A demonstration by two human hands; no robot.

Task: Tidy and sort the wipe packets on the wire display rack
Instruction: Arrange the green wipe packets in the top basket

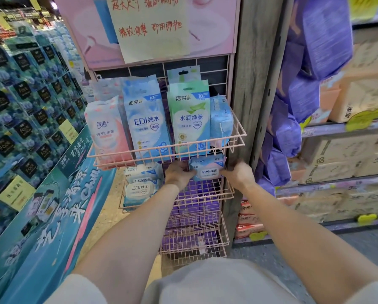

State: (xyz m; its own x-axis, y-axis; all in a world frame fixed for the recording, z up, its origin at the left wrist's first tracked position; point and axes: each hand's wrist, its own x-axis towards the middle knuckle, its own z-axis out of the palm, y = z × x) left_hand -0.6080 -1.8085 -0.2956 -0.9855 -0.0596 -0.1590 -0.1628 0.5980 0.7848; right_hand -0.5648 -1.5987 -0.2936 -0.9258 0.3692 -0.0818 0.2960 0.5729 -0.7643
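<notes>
Shop aisle, pink wire rack (238,137): left hand (178,175) and right hand (238,173) seemingly grip wipe packet (207,170) ends, for placing.

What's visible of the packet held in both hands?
The packet is a soft, puffy plastic pouch, pale blue with a pink patch and a white oval label printed "999" plus characters. It lies lengthwise, label facing the camera, just under the front of the top wire basket, which hides its upper edge. The left hand grips its left end and the right hand grips its right end. It looks sealed and intact.
</notes>
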